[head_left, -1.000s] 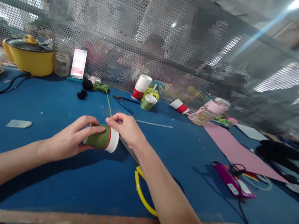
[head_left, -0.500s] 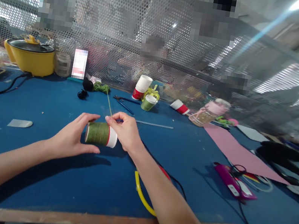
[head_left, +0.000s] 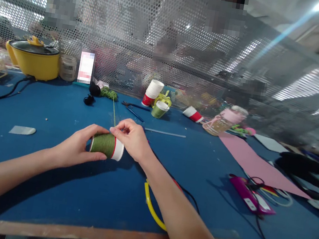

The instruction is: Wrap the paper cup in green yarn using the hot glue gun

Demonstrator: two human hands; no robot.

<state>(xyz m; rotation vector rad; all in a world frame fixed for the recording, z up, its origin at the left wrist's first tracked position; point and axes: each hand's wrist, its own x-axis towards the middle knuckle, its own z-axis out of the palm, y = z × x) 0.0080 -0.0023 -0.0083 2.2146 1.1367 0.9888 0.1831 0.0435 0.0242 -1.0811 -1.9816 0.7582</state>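
Note:
A paper cup (head_left: 103, 144) lies sideways above the blue table, wrapped in green yarn over most of its wall, with a red line and a bare white band at its right end. My left hand (head_left: 83, 143) grips it from the left, thumb below and fingers on top. Just over the cup's upper side, my right hand (head_left: 128, 134) pinches the green yarn strand (head_left: 114, 112). That strand runs taut back to a loose green yarn bundle (head_left: 109, 93) near the mesh.
Behind the hands lie blue-handled pliers (head_left: 135, 109), stacked paper cups (head_left: 153, 92) and a green-wrapped cup (head_left: 159, 110). A yellow pot (head_left: 34, 62) stands back left. To the right are pink sheet (head_left: 256, 164), a purple box (head_left: 247, 195) and cables. A yellow tube (head_left: 151, 208) curves near the right forearm.
My left fingers and thumb have closed onto the cup, which has tilted slightly. My right hand has shifted a little left with the strand.

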